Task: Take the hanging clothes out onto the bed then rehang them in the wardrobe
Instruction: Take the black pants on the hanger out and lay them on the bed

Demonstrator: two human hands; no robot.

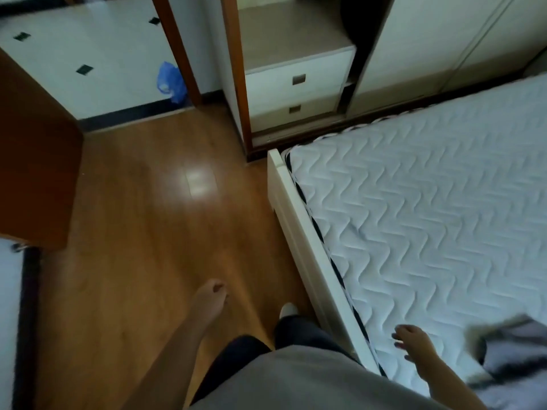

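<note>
Wooden floor (142, 202) shows beneath the left hand (211, 294), which hangs with its fingers loosely curled and grasps nothing. The right hand (414, 340) is released too, its fingers relaxed and slightly spread above the near edge of the mattress (429, 187); whether it touches the surface cannot be told. Just right of that hand a crumpled grey garment (509, 347) lies on the mattress at the lower right of the view, too blurred to tell its kind. The quilted white mattress sits in the white frame of the bed (293, 229). Between the hands, a foot in a white sock (288, 309) stands on the floor beside the frame. Beyond the bed's far corner stands the wardrobe (414, 54), its left bay open above two white drawers (296, 81). A dark shape at the bay's top edge is too cut off to identify. Further left, a blue bag (170, 81) lies on pale tiles past a brown door (38, 161).
</note>
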